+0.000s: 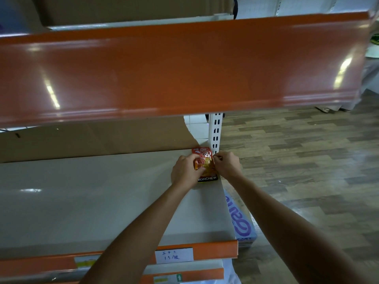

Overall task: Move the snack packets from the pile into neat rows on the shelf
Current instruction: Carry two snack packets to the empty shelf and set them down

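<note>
1. Where the two bare arms converge, the left hand [187,171] curls its fingers over the left side of a snack packet [205,163], pressing into its crinkled front.
2. The right hand [226,165] pinches the packet's right edge with bent fingers, so both hands grip the same packet.
3. The packet is a small glossy foil pouch. It is red at its far end, orange and yellow in the middle, and has a black band reading KONCHEW at its near end. Whether a second packet lies beneath it cannot be told.
4. It sits at the far right corner of the shelf [92,197], a smooth, pale, flat board with a soft sheen.
5. Behind it a matte brown cardboard sheet [92,138] runs along the back, its right edge cut in a curve. A white slotted upright post [215,130] stands just beyond the right hand.
6. Along the shelf's near edge runs an orange strip [215,251] bearing a white paper label [174,255] with handwriting.
7. Above, the glossy orange edge of an upper shelf [184,68] spans the view, blurred.
8. To the right lies a floor [297,150] of wood-pattern planks. A pale box [242,222] with purple lettering sits below the shelf's right end.
</note>
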